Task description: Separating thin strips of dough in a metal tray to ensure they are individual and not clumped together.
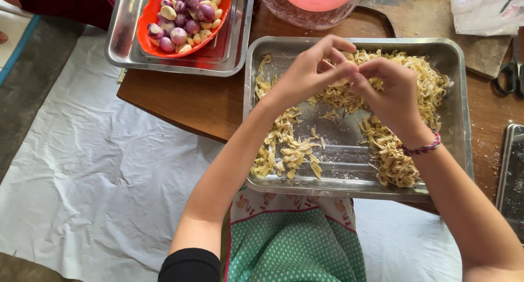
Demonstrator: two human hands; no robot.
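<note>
A rectangular steel tray (458, 123) sits in front of me on a low wooden table, holding pale yellow dried strips (393, 156) scattered in heaps. My left hand (308, 72) and my right hand (390, 93) meet above the tray's middle, fingertips pinched together on a small piece of the strips between them. A braided band circles my right wrist. A smaller pile of strips (286, 148) lies under my left forearm, near the tray's left side.
A second steel tray (229, 52) at the back left carries an orange bowl (150, 25) of shallots and garlic cloves. A clear container with a pink lid (314, 3) stands behind. Scissors (510, 74) lie at the right edge. White sheeting (98, 167) covers the floor.
</note>
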